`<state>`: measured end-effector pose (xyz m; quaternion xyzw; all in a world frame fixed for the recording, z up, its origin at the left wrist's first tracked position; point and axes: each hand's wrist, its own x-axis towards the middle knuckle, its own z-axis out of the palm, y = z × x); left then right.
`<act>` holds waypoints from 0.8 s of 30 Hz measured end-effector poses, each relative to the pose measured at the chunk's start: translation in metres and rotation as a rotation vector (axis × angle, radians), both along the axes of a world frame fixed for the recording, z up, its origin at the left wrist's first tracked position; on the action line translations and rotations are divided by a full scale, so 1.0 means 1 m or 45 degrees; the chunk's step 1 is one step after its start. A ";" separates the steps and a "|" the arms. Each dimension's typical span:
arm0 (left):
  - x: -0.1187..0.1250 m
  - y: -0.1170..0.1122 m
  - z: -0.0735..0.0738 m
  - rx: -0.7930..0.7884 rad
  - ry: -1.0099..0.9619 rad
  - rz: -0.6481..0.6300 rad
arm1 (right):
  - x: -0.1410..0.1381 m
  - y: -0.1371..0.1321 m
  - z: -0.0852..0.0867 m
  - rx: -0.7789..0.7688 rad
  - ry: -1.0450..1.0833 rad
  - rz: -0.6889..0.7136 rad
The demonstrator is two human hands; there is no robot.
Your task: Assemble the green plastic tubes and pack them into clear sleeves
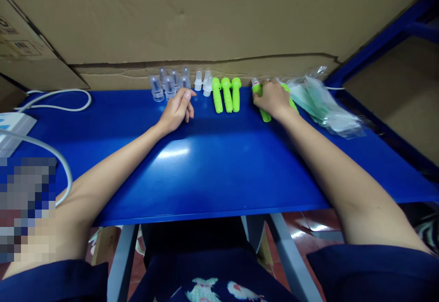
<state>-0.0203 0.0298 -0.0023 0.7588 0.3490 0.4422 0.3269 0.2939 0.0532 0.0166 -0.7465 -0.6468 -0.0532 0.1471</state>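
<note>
My right hand [273,98] reaches down over a group of bright green handle-like plastic pieces [266,116] at the right, its fingers curled onto one of them and partly hidden. A piece with a whitish, red-marked tip [254,81] shows just beside that hand. My left hand [176,110] rests near the table's middle with nothing in it, its fingers loosely bent and apart. Right behind it stand several clear plastic caps [157,88]. White-based clear nozzle-like parts [207,87] are farther right, next to three green handle-like pieces [227,95] lying in a row.
Clear plastic bags with green and white contents [324,103] lie at the right end of the blue table [219,164]. A white cable [68,108] loops at the left near a white box [17,130]. A cardboard panel [206,18] rises along the back edge.
</note>
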 end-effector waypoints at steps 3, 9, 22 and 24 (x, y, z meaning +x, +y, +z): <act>0.000 0.000 0.000 -0.013 0.001 -0.009 | -0.003 -0.002 -0.003 0.129 -0.009 0.084; 0.000 -0.003 0.003 0.021 0.076 -0.085 | -0.031 -0.017 -0.003 0.283 -0.143 0.296; -0.002 -0.013 0.008 0.207 0.461 -0.090 | -0.053 -0.015 -0.024 0.351 0.044 0.576; -0.001 -0.013 0.007 0.216 0.493 -0.063 | -0.051 -0.015 -0.026 0.377 0.102 0.599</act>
